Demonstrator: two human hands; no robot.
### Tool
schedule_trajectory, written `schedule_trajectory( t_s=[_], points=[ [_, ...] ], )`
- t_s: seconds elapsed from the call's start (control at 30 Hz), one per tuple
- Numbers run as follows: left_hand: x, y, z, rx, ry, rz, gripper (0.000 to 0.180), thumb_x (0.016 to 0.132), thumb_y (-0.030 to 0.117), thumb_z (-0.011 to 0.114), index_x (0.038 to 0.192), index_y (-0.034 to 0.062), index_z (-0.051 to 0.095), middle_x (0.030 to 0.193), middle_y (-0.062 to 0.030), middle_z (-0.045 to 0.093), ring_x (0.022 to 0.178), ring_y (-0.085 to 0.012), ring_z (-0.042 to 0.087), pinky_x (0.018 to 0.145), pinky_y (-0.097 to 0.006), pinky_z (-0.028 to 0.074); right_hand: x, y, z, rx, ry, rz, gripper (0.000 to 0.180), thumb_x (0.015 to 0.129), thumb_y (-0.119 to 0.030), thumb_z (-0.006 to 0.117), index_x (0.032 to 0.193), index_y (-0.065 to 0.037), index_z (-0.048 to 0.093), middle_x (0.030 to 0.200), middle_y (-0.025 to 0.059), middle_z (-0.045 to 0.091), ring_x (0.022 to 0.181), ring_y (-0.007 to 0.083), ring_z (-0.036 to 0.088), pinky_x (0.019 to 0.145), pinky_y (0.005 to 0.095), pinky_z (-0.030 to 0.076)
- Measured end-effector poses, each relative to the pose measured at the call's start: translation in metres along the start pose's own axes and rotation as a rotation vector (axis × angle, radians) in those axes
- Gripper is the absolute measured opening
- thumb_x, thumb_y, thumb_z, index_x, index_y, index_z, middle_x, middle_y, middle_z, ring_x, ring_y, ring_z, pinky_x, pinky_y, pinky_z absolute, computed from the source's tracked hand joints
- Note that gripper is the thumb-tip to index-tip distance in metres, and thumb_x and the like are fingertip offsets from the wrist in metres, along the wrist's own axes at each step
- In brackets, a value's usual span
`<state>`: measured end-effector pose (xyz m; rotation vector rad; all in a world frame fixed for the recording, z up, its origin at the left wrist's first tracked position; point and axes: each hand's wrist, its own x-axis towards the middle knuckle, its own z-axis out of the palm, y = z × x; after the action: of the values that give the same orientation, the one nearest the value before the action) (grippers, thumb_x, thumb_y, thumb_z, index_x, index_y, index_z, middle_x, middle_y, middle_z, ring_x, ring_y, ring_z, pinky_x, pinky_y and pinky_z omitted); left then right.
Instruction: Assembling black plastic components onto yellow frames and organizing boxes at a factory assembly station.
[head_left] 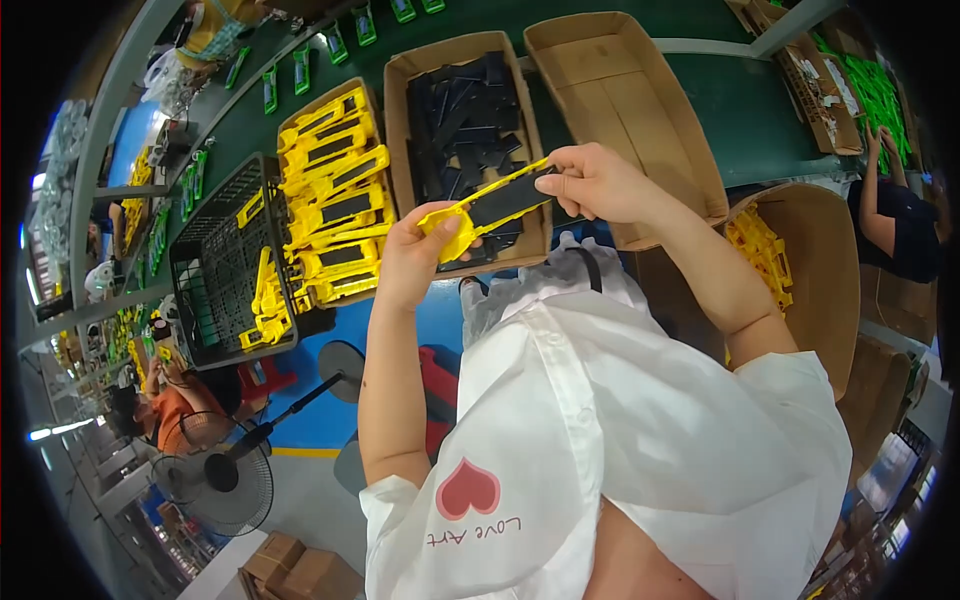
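Fingers of the left hand [412, 255] and right hand [605, 185] grip a black-paneled yellow frame [505, 203], its long axis slanting up rightward between them, broad end at the left.

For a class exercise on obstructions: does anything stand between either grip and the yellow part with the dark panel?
Nothing visible does: the left grip holds the yellow part with the dark panel at its wider end, the right grip at the other end.

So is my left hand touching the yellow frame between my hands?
Touching: the head view shows your left hand gripping the yellow frame, thumb on its end.
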<state>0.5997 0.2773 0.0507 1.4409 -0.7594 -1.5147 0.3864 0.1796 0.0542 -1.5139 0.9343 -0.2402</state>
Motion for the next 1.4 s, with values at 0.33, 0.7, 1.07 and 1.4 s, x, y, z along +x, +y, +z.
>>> schedule_trajectory(
  t_s=[0.33,0.7,1.07,1.4],
  points=[
    [-0.014,-0.010,-0.118,-0.134,-0.108,0.056,0.021,0.080,0.010,0.054,0.095,-0.0042,0.052,0.080,-0.0133,0.058,0.065,-0.0202,0.060,0.053,-0.024,0.049,0.038,-0.063,0.116,-0.481,0.209,0.037,0.018,0.081,-0.018,0.051,0.079,0.000,0.052,0.052,0.0035,0.051,0.044,0.0099,0.046,0.043,0.0241,0.036],
    [0.007,-0.032,-0.191,-0.143,-0.194,0.073,0.019,0.078,0.005,0.056,0.094,-0.0050,0.055,0.081,-0.0101,0.059,0.067,-0.0165,0.059,0.060,-0.024,0.047,0.084,-0.053,0.172,-0.710,0.455,0.167,0.042,0.071,-0.038,0.061,0.091,-0.006,0.042,0.067,0.0098,0.057,0.056,0.0179,0.057,0.051,0.0264,0.045],
    [0.014,0.002,-0.156,1.264,0.043,0.355,0.024,0.071,0.027,0.059,0.065,0.0043,0.054,0.061,-0.0137,0.055,0.062,-0.0317,0.054,0.055,-0.039,0.042,0.109,-0.030,0.184,-0.337,0.340,0.002,0.039,0.071,-0.034,0.064,0.081,-0.004,0.040,0.064,0.0078,0.051,0.057,0.0156,0.048,0.051,0.0259,0.038],
    [0.050,0.042,-0.185,1.409,0.217,0.432,0.030,0.069,0.035,0.060,0.062,0.0062,0.057,0.057,-0.0118,0.055,0.060,-0.0303,0.054,0.057,-0.037,0.043,0.170,-0.029,0.191,-0.115,0.333,-0.271,0.038,0.075,-0.024,0.058,0.094,0.000,0.035,0.090,0.0174,0.055,0.083,0.0245,0.056,0.073,0.0311,0.043]
  ],
)
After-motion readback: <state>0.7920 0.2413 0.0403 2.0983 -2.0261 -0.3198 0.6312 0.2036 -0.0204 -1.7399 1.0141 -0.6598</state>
